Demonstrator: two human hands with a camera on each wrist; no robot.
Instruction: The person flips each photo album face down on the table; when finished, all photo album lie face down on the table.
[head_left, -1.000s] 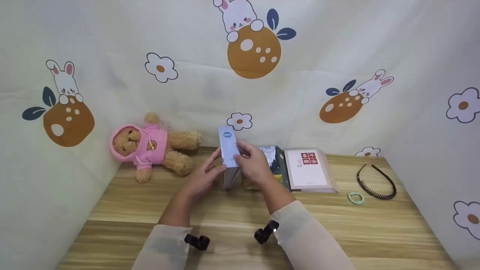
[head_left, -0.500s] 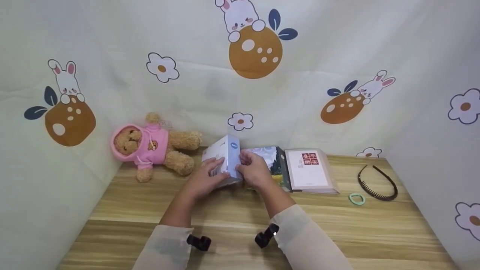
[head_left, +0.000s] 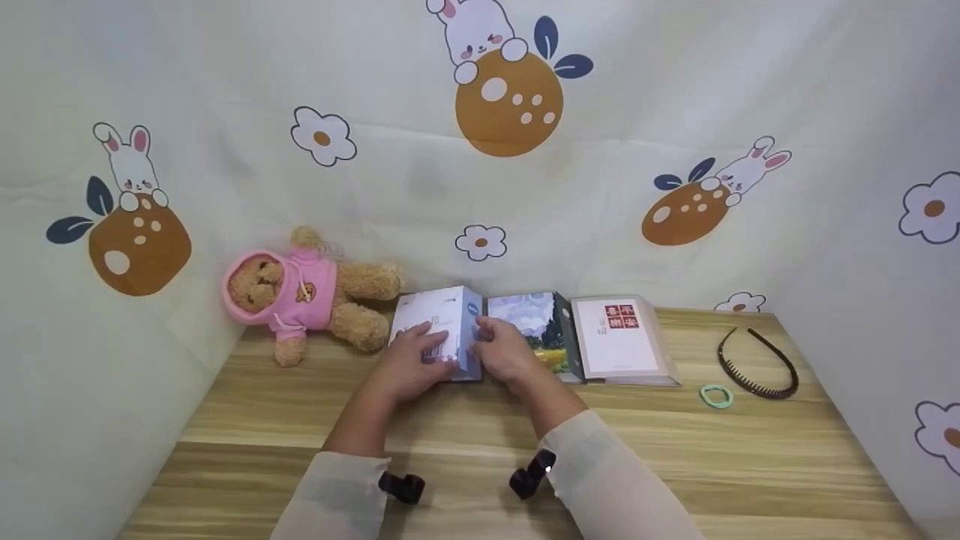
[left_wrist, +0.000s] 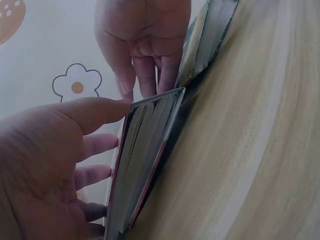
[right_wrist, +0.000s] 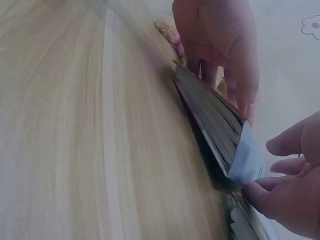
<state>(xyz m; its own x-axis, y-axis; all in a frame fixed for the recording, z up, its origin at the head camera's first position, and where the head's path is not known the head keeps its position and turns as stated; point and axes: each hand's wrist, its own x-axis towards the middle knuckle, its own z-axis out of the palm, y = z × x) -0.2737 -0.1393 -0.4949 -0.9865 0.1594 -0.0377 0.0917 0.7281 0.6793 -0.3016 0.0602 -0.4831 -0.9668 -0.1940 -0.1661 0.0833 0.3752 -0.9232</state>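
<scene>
Both hands are working a pale blue-and-white paperback book [head_left: 439, 330], which is lying nearly flat on the light wood-grain counter [head_left: 480, 465], its right edge slightly raised. Left hand [head_left: 411, 364] is resting on the cover, fingers spread and mostly straight, thumb [left_wrist: 95, 112] reaching to the book's near corner. Right hand [head_left: 504, 354] is sitting at the book's right edge, fingers [left_wrist: 145, 75] pointing down on it; can't tell if it's pinching or just touching. Everything else, relative to the book: a second book with a painted landscape cover [head_left: 534, 324] is lying just right of it, touching or nearly so; a white booklet with red square label [head_left: 622, 339] is lying further right; a black toothed plastic headband [head_left: 754, 364] and a mint-green hair tie [head_left: 714, 395] are sitting well off to the right; a brown teddy bear in a pink hoodie [head_left: 300, 292] is lying just left, against the rabbit-print fabric backdrop [head_left: 480, 150].
</scene>
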